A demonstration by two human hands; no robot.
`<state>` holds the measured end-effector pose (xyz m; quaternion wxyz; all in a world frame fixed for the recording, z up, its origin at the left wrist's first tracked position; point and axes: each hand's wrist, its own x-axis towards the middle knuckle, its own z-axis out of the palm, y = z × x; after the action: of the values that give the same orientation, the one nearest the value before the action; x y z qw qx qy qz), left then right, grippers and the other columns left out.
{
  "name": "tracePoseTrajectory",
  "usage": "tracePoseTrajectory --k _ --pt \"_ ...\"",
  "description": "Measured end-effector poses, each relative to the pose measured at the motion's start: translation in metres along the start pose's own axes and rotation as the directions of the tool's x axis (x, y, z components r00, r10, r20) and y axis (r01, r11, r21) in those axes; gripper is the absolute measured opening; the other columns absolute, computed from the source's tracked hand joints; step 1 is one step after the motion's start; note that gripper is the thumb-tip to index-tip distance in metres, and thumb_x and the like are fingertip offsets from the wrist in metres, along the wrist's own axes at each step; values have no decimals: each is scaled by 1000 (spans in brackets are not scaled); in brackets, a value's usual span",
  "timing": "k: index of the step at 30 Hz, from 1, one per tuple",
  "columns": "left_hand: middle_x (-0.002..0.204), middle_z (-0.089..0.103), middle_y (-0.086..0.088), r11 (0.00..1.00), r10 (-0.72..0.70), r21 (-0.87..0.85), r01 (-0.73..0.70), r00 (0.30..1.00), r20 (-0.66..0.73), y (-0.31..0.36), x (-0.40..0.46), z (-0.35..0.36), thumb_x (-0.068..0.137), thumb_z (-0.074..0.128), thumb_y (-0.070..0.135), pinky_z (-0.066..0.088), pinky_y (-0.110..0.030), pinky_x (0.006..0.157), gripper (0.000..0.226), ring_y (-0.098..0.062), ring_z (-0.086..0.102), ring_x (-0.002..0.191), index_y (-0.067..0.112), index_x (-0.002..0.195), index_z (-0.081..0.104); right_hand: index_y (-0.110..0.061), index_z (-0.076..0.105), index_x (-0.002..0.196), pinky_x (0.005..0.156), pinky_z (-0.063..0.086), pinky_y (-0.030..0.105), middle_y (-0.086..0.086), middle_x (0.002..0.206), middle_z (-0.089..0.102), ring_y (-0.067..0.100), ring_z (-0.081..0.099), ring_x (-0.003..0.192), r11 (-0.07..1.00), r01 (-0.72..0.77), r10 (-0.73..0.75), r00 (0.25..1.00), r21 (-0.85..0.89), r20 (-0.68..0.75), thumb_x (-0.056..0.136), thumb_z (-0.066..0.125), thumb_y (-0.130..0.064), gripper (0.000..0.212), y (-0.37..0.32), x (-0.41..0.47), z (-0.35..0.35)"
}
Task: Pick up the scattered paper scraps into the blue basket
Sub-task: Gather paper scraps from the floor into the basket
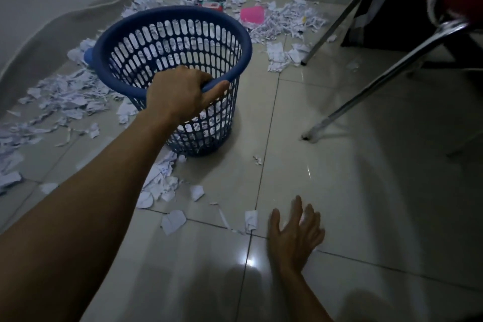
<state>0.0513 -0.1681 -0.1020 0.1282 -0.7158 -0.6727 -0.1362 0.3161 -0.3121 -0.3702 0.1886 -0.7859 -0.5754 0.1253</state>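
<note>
While the left hand (180, 97) is gripping the blue basket (172, 42) by its near rim and the right hand (295, 232) is hovering open-fingered, tilting the basket toward the paper scraps (159, 183) lying between both hands is looking wisest.

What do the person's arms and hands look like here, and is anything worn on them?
Both forearms are bare as far as the picture shows; no sleeve reaches into view. The left hand and right hand carry no glove, and I see no ring, watch or bracelet. The light is dim and the right hand slightly blurred, so small details could be missed.
</note>
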Motion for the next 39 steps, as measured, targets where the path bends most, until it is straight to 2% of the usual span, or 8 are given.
tracePoseTrajectory --k 13,15,18,24,27,31,34,39 --pt "55 52 1 1000 15 16 -15 1000 -7 -5 -8 0 95 26 71 44 -27 52 66 -14 49 46 21 86 68 -42 -4 157 122 -10 49 -1 165 -13 21 -14 153 954 296 -298 923 45 245 78 19 -93 97 -52 1 26" --pt "55 52 1 1000 11 20 -11 1000 -8 -5 -8 1 95 26 72 48 -29 53 66 -15 50 46 21 86 68 -40 13 157 122 -5 49 1 166 2 24 -1 153 926 376 -368 899 10 236 77 24 -93 97 -52 -2 32" --pt "55 50 2 1000 12 28 -11 1000 -9 -4 -9 0 96 27 71 43 -27 53 64 -13 48 46 22 84 66 -33 57 132 108 31 47 3 138 49 27 43 129 902 431 -428 899 -17 91 83 48 -78 67 -54 -1 37" --pt "54 50 3 999 35 -4 -35 999 6 -4 -12 -1 95 26 71 46 -27 53 63 -12 48 45 22 77 62 -22 62 80 56 39 32 0 75 56 19 48 66 836 539 -541 841 -100 12 85 72 -42 23 -62 25 43" --pt "54 50 4 999 51 -17 -51 999 18 -5 -15 -3 95 26 70 48 -28 52 62 -13 49 45 23 76 60 -19 59 66 45 38 29 0 62 56 18 52 50 874 482 -484 874 54 31 84 77 -32 29 -63 51 35" --pt "56 52 5 1000 24 -12 -24 1000 12 -13 -17 -5 95 27 70 39 -24 50 60 -10 50 47 24 82 64 -18 63 69 59 46 31 4 71 66 22 61 64 939 165 -216 965 302 147 96 62 -43 36 -74 70 19" --pt "57 55 5 1000 -1 3 1 1000 5 -16 -18 -6 93 25 73 47 -26 51 64 -10 52 48 25 83 66 -22 56 61 57 44 28 0 64 64 22 63 64 847 41 -147 976 529 159 97 61 -42 41 -95 93 -8" --pt "55 52 6 1000 9 -3 -9 1000 21 -16 -17 -6 93 25 72 43 -24 49 61 -10 51 46 25 74 60 -9 58 66 57 45 27 5 65 65 16 59 60 664 145 -205 979 734 -8 99 56 -41 47 -172 141 -81"
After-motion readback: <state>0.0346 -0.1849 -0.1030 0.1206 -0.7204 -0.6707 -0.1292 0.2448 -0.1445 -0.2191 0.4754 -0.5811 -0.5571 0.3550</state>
